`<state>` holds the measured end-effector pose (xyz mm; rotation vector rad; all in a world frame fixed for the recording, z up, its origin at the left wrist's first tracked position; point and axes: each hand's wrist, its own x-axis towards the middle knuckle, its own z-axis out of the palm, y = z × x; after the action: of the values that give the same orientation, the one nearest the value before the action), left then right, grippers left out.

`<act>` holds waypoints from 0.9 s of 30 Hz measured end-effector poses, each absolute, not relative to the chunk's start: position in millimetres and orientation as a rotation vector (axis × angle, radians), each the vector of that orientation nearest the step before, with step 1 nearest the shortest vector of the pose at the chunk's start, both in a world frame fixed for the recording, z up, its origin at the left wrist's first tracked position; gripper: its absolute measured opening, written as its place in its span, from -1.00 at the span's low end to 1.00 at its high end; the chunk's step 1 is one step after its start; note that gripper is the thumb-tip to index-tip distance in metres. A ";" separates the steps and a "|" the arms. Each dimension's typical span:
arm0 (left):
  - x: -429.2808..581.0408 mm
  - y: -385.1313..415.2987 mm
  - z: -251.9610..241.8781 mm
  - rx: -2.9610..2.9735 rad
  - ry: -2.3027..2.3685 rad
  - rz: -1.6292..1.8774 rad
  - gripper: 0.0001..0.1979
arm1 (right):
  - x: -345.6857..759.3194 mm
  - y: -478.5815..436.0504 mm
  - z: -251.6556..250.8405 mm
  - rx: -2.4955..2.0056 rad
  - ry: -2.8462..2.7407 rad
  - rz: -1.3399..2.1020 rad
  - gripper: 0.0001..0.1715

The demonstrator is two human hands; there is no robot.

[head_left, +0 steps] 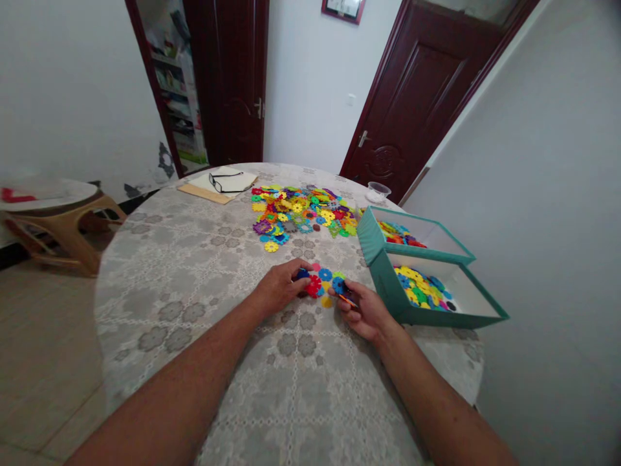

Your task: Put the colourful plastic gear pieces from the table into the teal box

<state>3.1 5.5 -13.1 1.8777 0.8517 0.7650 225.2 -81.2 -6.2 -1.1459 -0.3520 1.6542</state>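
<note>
Several plastic snowflake discs lie together near the middle of the table, among them a red disc point(314, 285), a blue disc point(325, 276) and a yellow disc point(326, 302). My left hand point(281, 285) is at their left side, its thumb and fingers curled round a dark blue disc point(303, 274), with the thumb by the red one. On the right, my right hand point(366, 312) is closed on a few snowflake discs; a blue one point(338, 285) and an orange edge show at its fingers. The palm hides the rest of what it holds.
A large pile of mixed snowflake discs point(295, 207) spreads behind my hands. To the right stands an open teal box point(446, 317) with more discs in both halves. Glasses point(226, 184) rest on papers point(204, 188) at back left; a clear plastic tub point(379, 189) is at back right.
</note>
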 end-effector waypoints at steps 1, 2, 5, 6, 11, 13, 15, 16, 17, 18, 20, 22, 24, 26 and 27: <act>3.8 4.7 -13.4 1.867 0.846 0.766 -0.68 | 225.5 -80.6 -5.5 -1.144 -0.330 1.666 -0.79; 4.5 3.9 -13.6 1.864 0.844 0.768 -0.67 | 225.0 -80.1 -5.0 -1.138 -0.323 1.665 -0.79; 6.2 2.4 -13.7 1.890 0.859 0.785 -0.66 | 220.1 -80.3 -5.8 -1.104 -0.368 1.667 -0.79; 6.7 2.0 -13.4 1.909 0.868 0.788 -0.66 | 218.0 -80.9 -6.7 -1.086 -0.400 1.669 -0.79; 8.7 -0.1 -11.5 2.033 0.898 0.786 -0.68 | 210.0 -84.5 -12.8 -1.012 -0.573 1.691 -0.71; 9.4 -1.4 -12.2 2.080 0.881 0.799 -0.70 | 208.5 -85.3 -14.7 -0.996 -0.613 1.709 -0.66; 10.2 -2.7 -14.1 2.119 0.848 0.809 -0.69 | 207.4 -85.8 -15.8 -0.980 -0.647 1.719 -0.63; 10.6 -3.4 -15.3 2.132 0.832 0.811 -0.68 | 206.8 -86.1 -16.0 -0.975 -0.666 1.717 -0.62; 11.1 -4.0 -16.6 2.141 0.815 0.809 -0.66 | 206.3 -86.5 -16.0 -0.973 -0.684 1.711 -0.61; 11.6 -4.6 -17.8 2.146 0.799 0.807 -0.64 | 205.7 -86.8 -16.0 -0.973 -0.703 1.702 -0.60; 12.6 -5.8 -19.8 2.155 0.777 0.809 -0.58 | 204.4 -87.2 -15.9 -0.980 -0.736 1.691 -0.58; 13.3 -6.6 -21.5 2.173 0.755 0.814 -0.54 | 203.0 -87.1 -16.1 -0.993 -0.763 1.684 -0.56; 14.0 -7.3 -23.5 2.201 0.720 0.816 -0.54 | 201.4 -86.6 -16.5 -1.014 -0.783 1.675 -0.53; 14.8 -7.9 -26.8 2.233 0.676 0.810 -0.53 | 199.8 -86.4 -16.8 -1.030 -0.800 1.666 -0.51; 15.2 -8.2 -28.8 2.247 0.655 0.805 -0.52 | 199.0 -86.4 -16.7 -1.032 -0.809 1.666 -0.51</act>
<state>15.2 -8.2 -28.8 2.2474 0.6550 0.8050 199.0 -86.4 -16.7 -1.0323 -0.8094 1.6658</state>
